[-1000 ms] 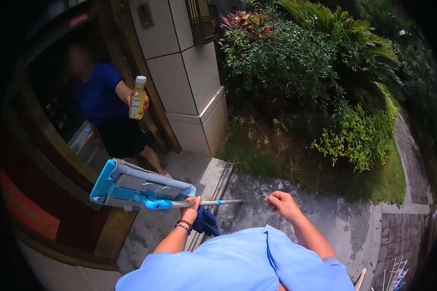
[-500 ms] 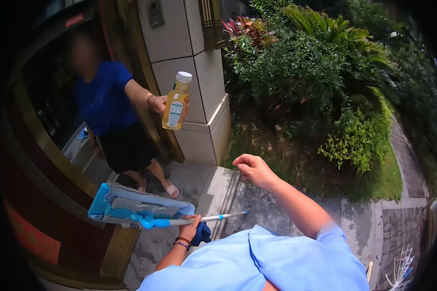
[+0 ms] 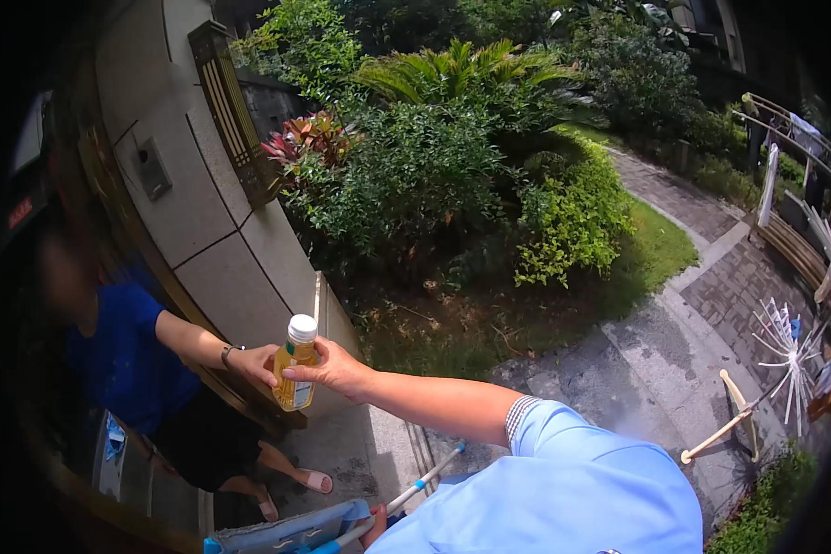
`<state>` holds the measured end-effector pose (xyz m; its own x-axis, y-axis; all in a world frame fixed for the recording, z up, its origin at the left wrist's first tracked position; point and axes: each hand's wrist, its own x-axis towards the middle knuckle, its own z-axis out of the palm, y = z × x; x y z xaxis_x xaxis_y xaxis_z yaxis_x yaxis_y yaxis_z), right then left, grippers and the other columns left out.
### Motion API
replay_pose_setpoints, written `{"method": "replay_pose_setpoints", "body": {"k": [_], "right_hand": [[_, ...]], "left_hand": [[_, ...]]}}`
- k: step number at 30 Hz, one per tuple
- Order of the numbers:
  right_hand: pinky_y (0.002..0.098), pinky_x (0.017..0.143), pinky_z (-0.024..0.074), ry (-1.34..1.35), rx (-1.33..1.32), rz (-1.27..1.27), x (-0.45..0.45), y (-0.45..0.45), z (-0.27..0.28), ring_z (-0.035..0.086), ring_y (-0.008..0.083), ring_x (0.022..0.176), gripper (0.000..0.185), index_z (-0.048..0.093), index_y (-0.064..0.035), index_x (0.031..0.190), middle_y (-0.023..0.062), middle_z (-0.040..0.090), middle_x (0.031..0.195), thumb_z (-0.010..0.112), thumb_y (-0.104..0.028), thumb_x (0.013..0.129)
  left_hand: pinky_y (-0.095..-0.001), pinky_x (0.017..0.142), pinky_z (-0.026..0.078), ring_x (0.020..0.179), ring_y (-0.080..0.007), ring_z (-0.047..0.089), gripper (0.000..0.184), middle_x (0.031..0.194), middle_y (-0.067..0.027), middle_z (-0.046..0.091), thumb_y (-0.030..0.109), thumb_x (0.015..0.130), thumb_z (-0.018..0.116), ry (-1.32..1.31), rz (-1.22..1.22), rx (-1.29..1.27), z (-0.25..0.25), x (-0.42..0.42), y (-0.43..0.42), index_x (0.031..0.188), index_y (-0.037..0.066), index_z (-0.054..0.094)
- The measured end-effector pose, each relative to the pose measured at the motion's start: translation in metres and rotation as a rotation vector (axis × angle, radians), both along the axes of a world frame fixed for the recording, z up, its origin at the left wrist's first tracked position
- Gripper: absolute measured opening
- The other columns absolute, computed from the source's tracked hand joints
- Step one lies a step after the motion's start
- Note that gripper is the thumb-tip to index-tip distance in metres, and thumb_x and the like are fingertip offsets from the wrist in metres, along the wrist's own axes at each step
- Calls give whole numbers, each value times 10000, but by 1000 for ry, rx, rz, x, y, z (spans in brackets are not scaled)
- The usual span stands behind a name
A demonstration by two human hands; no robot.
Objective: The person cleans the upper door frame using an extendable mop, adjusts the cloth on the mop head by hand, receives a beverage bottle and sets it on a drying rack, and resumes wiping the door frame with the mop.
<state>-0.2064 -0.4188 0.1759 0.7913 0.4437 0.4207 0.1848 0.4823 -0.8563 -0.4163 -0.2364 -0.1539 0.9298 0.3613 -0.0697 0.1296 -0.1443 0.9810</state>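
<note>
A bottle of yellow liquid with a white cap (image 3: 294, 395) stands upright in the air at left of centre. My right hand (image 3: 339, 371) is stretched out to it, thumb and fingers closed around its right side. Another person's hand (image 3: 257, 365) still grips the same bottle from the left. Low in the view my left hand (image 3: 374, 528), partly cut off by my sleeve and the frame edge, is closed on the pole of a flat mop (image 3: 399, 499). The mop's blue and grey head (image 3: 291, 531) lies at the bottom edge.
The person in a blue top (image 3: 138, 351) stands in a doorway at left, beside a stone pillar (image 3: 240, 277). Shrubs (image 3: 415, 175) grow behind. At right are a paved path (image 3: 739, 277), a white spoked rack (image 3: 789, 355) and a wooden frame (image 3: 725, 425).
My right hand has reached left and taken hold of the bottle, which is lower in view. The view has turned right, and the mop now sits lower, partly out of frame.
</note>
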Motion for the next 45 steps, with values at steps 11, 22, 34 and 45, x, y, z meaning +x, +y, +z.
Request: {"method": "replay_pose_setpoints", "body": {"k": [11,22,34,45], "right_hand": [[390,970,427,194,143,-40,-20,-18,-22,505,192,1171,579,487,-92,1281,56,562,1206,734,-376,840],[353,733,518,481,242,-298,-66,-147,-93,627,160,795,393,560,-113,962,29,635,861,658,-482,870],[381,720,536,660,281,-615,-197,-266,-150,636,162,798,519,574,-112,970,21,629,869,629,-609,833],[419,750,538,574,450,-568,-354,-349,-158,632,189,803,367,579,-132,968,24,624,858,804,-311,740]], "left_hand": [[-325,693,467,728,-144,581,229,784,-66,643,234,839,706,-114,-82,355,65,68,-3,843,13,642],[-334,666,463,697,-156,574,230,756,-65,627,243,849,678,-260,-372,439,90,146,-72,813,23,622],[-342,637,459,664,-169,566,240,726,-65,609,254,860,648,-318,-848,386,93,122,-219,781,33,600],[-350,609,455,633,-181,559,254,698,-65,594,263,870,620,-386,-1072,412,92,33,-325,751,42,580]]}}
